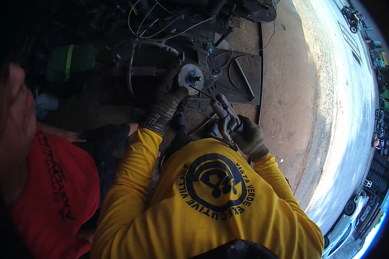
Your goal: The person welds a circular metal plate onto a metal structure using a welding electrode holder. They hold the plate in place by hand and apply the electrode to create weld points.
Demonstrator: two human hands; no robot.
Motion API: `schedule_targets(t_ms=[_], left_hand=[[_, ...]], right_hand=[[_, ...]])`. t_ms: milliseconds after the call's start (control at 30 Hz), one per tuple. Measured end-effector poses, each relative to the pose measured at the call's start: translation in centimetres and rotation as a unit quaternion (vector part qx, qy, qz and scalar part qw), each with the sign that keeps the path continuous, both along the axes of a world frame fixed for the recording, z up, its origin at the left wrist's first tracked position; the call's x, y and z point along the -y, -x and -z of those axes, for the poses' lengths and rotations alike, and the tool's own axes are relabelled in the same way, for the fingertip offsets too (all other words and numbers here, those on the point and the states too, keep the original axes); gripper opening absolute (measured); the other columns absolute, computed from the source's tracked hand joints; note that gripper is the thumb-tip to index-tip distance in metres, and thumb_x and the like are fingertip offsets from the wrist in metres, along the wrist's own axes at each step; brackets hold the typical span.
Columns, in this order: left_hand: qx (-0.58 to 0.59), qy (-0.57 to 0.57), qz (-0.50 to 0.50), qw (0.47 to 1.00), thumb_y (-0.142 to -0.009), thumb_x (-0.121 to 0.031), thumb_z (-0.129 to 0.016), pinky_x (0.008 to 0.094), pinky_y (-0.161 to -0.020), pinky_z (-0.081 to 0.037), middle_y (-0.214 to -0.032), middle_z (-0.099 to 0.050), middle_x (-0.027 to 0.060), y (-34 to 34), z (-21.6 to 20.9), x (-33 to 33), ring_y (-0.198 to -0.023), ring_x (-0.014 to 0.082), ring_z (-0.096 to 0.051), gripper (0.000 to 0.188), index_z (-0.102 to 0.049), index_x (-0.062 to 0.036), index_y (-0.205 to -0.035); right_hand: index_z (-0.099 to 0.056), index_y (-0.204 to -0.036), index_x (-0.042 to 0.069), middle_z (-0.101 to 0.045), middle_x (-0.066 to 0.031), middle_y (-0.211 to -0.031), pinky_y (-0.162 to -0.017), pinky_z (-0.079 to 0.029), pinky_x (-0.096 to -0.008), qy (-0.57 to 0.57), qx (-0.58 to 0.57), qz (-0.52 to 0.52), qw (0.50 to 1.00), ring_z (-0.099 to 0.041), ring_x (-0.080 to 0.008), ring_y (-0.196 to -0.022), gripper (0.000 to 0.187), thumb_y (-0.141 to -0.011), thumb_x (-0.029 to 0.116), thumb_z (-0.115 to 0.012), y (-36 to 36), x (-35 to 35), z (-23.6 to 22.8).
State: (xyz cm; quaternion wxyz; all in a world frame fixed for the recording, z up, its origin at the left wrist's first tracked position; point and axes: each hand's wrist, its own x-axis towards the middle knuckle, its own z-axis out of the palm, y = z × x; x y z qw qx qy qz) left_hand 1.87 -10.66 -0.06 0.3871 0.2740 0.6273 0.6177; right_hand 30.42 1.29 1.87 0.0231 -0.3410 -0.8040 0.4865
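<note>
My gloved left hand (172, 91) grips the lower left edge of a round grey metal disc (186, 74), its fingers partly lost in shadow. From the middle of the disc sticks out a short dark shaft (196, 79). In my gloved right hand (250, 136) is a metal welding electrode holder (224, 114). A thin dark welding rod (200, 91) runs from its jaws to the disc's lower edge; whether the tip touches cannot be made out.
A dark metal plate (248, 69) lies beyond my hands, with a pale metal rod (245, 80) on it. Looped cables and a curved metal frame (131, 64) are at the far left. A person in a red shirt (56, 190) sits close on my left. Concrete ground stretches away right.
</note>
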Motion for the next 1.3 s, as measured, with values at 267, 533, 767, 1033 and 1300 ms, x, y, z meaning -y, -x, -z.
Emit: schedule_targets(t_ms=[267,533,767,1033,1300], left_hand=[[0.083,-0.038,-0.02,0.996,-0.083,0.018,-0.054,0.034,-0.11,-0.046,-0.146,-0.05,0.0103,-0.3,0.9,-0.2,-0.133,0.0221,-0.051,0.077,-0.036,-0.0069,-0.154],[0.099,-0.045,-0.018,0.994,-0.084,0.014,-0.052,0.0359,-0.105,-0.051,-0.146,-0.049,0.013,-0.1,0.7,-0.1,-0.131,0.0252,-0.053,0.075,-0.036,-0.0074,-0.154],[0.151,-0.024,-0.03,0.988,-0.083,0.012,-0.053,0.0392,-0.099,-0.058,-0.146,-0.048,0.0152,-0.2,0.2,0.1,-0.13,0.0288,-0.054,0.077,-0.034,-0.0082,-0.155],[0.198,0.001,-0.065,0.978,-0.082,0.008,-0.056,0.0395,-0.095,-0.059,-0.146,-0.048,0.0153,-1.1,-2.0,-0.1,-0.128,0.0288,-0.056,0.076,-0.036,-0.0078,-0.154],[0.191,0.013,-0.074,0.979,-0.081,0.009,-0.055,0.0369,-0.091,-0.062,-0.143,-0.051,0.0152,-0.5,-0.7,0.2,-0.123,0.028,-0.059,0.075,-0.038,-0.0077,-0.152]], right_hand=[[-0.059,-0.128,-0.002,-0.072,-0.0196,-0.105,-0.087,-0.055,-0.0368,-0.027,-0.147,0.114,0.982,-0.072,-0.0291,-0.097,0.055,-0.082,0.024,-0.075,-2.7,-0.1,2.7],[-0.056,-0.129,-0.002,-0.069,-0.012,-0.107,-0.088,-0.051,-0.0331,0.041,-0.183,0.221,0.957,-0.066,-0.0196,-0.097,0.046,-0.089,0.016,-0.069,-5.8,-1.0,5.5],[-0.054,-0.131,-0.002,-0.067,-0.0087,-0.109,-0.088,-0.051,-0.031,0.075,-0.164,0.23,0.956,-0.063,-0.0159,-0.097,0.045,-0.092,0.014,-0.068,-6.0,-0.7,5.1],[-0.055,-0.129,-0.002,-0.067,-0.0088,-0.106,-0.087,-0.051,-0.0318,0.057,-0.151,0.22,0.962,-0.063,-0.0164,-0.094,0.043,-0.091,0.015,-0.067,-5.1,-0.5,3.9],[-0.057,-0.127,-0.002,-0.068,-0.0094,-0.105,-0.088,-0.05,-0.0322,0.027,-0.123,0.218,0.968,-0.063,-0.017,-0.094,0.042,-0.09,0.016,-0.068,-4.9,-0.6,3.6]])
